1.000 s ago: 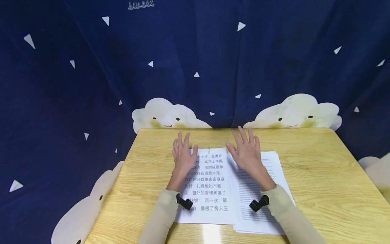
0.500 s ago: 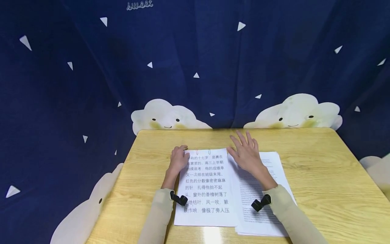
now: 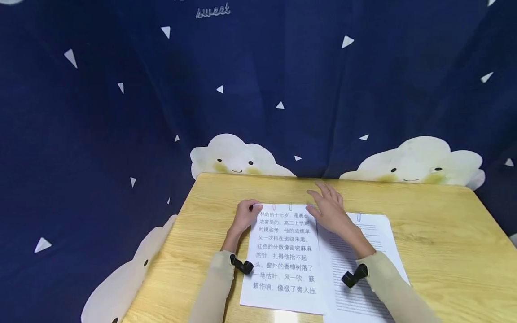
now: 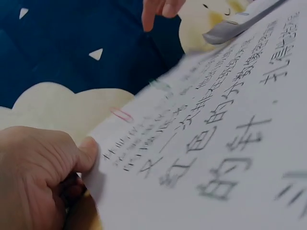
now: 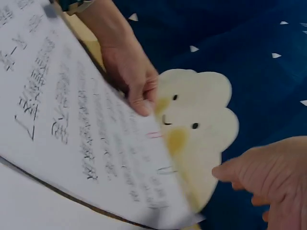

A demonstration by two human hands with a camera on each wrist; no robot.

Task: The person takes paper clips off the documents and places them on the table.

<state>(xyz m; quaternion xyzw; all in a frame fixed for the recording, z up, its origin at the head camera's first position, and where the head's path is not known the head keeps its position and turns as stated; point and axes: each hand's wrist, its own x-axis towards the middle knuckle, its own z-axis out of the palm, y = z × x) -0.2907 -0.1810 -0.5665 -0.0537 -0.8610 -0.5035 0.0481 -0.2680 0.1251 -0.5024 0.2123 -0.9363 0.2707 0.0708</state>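
1. Head view: two paper stacks at one wooden table (image 3: pixel 194 251), the large-print paper (image 3: pixel 282 251) just left of the small-print paper (image 3: pixel 355 300).
2. Three paper clips: a red clip (image 3: pixel 273 207) and a green clip (image 3: pixel 290 207) atop the large print, a blue clip (image 3: pixel 358 217) on the small print.
3. Two hands: the left hand (image 3: pixel 244 217) pinches the large print's upper left corner; the right hand (image 3: pixel 331 213), fingers loosely extended, is near its upper right.

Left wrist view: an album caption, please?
A bare left hand pinches the corner of white, black-printed rectangular paper near a slim red paperclip.
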